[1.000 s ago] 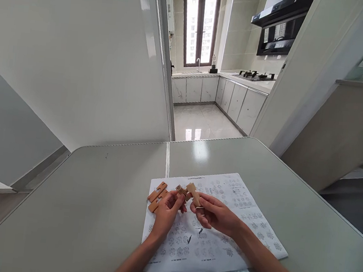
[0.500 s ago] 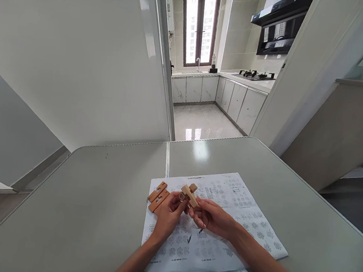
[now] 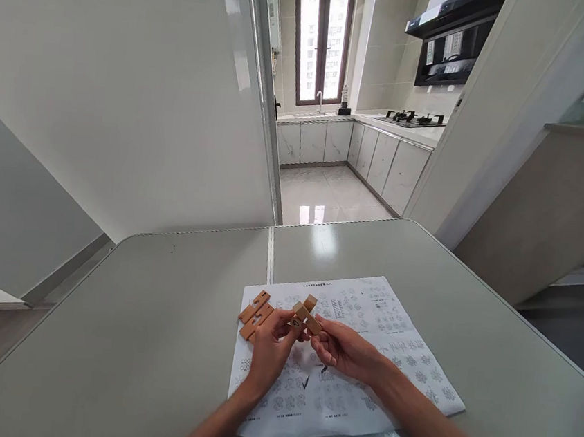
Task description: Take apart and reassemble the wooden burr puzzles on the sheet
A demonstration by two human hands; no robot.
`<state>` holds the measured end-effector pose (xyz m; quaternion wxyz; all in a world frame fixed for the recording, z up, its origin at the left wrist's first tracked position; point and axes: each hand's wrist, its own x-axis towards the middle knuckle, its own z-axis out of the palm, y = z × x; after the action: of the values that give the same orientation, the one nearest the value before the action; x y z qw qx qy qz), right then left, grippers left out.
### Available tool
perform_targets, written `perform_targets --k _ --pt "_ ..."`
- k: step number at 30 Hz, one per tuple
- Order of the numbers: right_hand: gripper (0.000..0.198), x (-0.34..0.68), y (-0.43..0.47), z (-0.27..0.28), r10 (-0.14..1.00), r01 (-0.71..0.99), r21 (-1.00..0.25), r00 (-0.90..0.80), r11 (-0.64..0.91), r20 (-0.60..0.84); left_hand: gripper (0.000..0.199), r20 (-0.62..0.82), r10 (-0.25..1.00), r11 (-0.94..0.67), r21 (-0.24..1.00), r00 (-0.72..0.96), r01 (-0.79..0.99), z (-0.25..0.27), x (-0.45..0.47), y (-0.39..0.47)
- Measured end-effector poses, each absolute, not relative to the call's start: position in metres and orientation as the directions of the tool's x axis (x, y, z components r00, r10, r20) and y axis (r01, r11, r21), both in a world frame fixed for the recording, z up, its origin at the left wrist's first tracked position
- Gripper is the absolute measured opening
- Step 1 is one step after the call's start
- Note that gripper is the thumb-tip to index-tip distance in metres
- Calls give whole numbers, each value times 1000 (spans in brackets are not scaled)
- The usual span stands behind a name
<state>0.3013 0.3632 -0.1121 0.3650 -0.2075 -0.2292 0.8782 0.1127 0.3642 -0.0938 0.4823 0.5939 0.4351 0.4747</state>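
Both of my hands hold a small cluster of crossed wooden puzzle pieces above a printed instruction sheet. My left hand grips the cluster from the left with thumb and fingers. My right hand pinches it from the right. Two flat notched wooden pieces lie side by side on the sheet's far left corner, just left of my left hand.
The sheet lies on a grey-green table with a seam down its middle. Beyond the table's far edge a doorway opens into a kitchen with white cabinets. A white wall stands to the left, a counter to the right.
My hands have drawn closer together and the two held pieces now sit crossed as one cluster. The loose pieces on the sheet have not moved.
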Motion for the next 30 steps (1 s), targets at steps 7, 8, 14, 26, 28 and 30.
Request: perform_targets --k 7,8,14,26,28,30 --pt "29 301 361 -107 758 -568 -555 -622 -608 -194 21 183 971 -203 971 155 128 -94 110 362" --pt "30 301 360 -106 760 -562 -565 -619 -604 -197 21 188 971 -209 968 150 140 -95 110 362" --pt "34 302 359 -104 771 -524 -647 -616 -553 -161 15 253 957 -276 947 144 164 -99 109 364" --pt "46 291 352 -85 852 -392 -832 -495 -393 -169 5 426 901 -429 840 87 331 -102 107 364" --pt "47 289 351 -85 870 -390 -842 -462 -373 -171 5 442 893 -443 827 85 348 -101 106 364" --pt "49 288 350 -87 888 -397 -845 -425 -357 -176 7 459 883 -462 806 102 371 -100 105 364"
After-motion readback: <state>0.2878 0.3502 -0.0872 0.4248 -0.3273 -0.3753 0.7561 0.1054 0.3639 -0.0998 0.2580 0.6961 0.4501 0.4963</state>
